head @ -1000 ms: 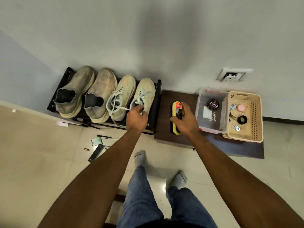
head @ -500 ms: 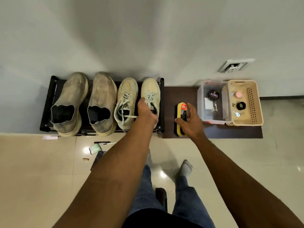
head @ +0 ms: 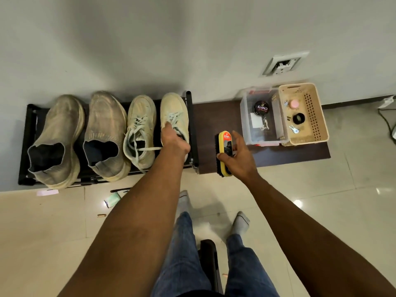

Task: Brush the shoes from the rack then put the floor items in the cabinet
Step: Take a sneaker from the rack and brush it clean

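Four shoes sit in a row on a low black rack (head: 30, 144) against the wall. The left hand (head: 174, 141) has its grip closed on the rightmost shoe (head: 174, 108), probably to lift it out. The right hand (head: 237, 155) holds a yellow brush (head: 224, 146) over the dark board (head: 205, 121), bristles turned left, likely ready to brush.

A black shoe rack (head: 194, 133) against the wall carried four shoes in a row: two grey slip-ons (head: 57, 138) at the left, two laced cream sneakers (head: 141, 129) at the right. Beside it, a dark brown board (head: 205, 116) bore a clear plastic box (head: 260, 123) touching a beige basket (head: 310, 116). The tiled floor (head: 321, 200) held a pen (head: 120, 190), a small green packet (head: 112, 200) and a pink slip (head: 47, 192).
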